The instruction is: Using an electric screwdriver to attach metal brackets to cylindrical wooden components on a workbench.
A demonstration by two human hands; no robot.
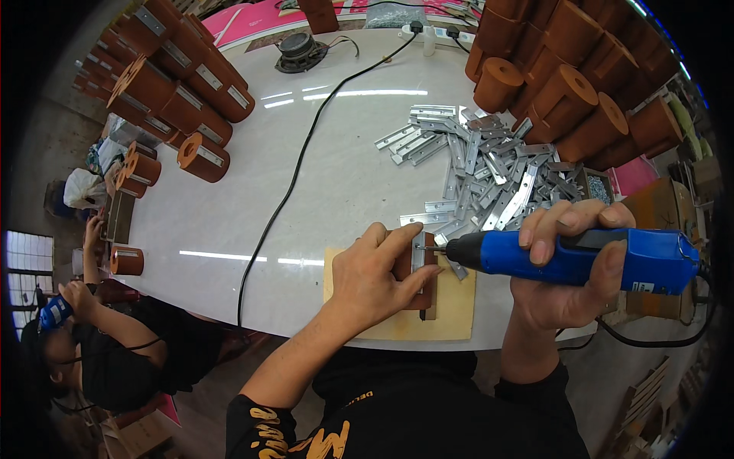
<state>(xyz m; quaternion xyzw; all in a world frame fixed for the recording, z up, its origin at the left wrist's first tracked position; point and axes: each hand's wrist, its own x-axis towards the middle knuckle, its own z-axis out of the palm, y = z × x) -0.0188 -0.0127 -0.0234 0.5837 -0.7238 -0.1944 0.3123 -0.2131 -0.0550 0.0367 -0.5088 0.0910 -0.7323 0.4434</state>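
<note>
My right hand is wrapped round a blue electric screwdriver with a black nose, held level and pointing left. Its thin bit meets a silver metal strip, apparently at a screw or hole; my fingertips partly hide the spot. The strip lies on a brown workpiece, which looks like one of the brown cylinders nearby. My left hand grips strip and workpiece, index finger at the far end and thumb at the near side. Beneath them is a pale yellow board at the table's near edge.
Loose metal strips are heaped beyond my right hand. Brown cylinders are stacked at far right, more at far left. A black cable crosses the white table. A round speaker sits at the back. A co-worker holds another blue tool.
</note>
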